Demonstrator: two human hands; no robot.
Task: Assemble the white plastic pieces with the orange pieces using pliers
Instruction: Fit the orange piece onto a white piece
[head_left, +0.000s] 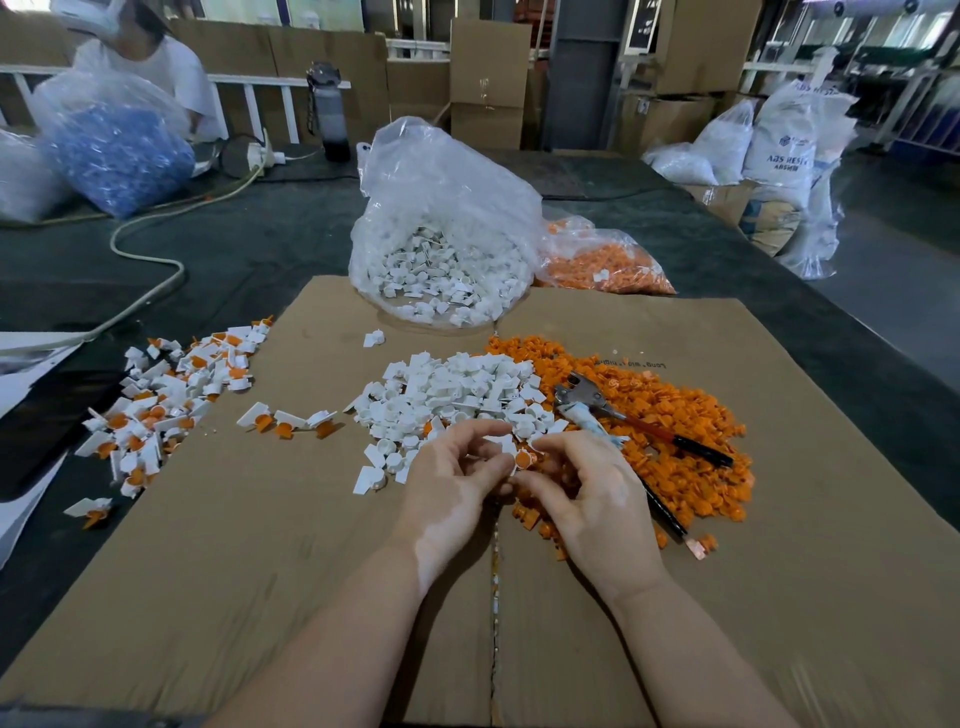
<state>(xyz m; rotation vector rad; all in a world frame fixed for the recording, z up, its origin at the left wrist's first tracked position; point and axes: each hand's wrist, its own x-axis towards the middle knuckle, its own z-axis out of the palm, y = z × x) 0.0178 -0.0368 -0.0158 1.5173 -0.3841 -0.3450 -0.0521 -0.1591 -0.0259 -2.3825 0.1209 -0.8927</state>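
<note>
Orange round plug (522, 459) sits pinched between your left hand (457, 480) and right hand (592, 499) fingers against a small white plastic piece (503, 445), lined up for mating; red-handled pliers (623, 415) wait at 2 o'clock within reach.

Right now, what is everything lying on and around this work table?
Loose white pieces: one heap, white, middle of the cardboard.
Loose orange pieces: one heap, orange, right of the white heap.
Assembled pieces: many, white with orange, left edge of the cardboard.
Pliers: one, metal with dark handles, on the orange heap.
Open bag: one, clear, holding white pieces, far edge of the cardboard.
Second bag: one, clear, holding orange pieces, right of the open bag.
Bag of blue parts: one, far left.
Water bottle: one, dark, far side.
Cardboard sheet: one, brown, covering the table.
Left hand, right hand: together pinching a white and orange piece.
</note>
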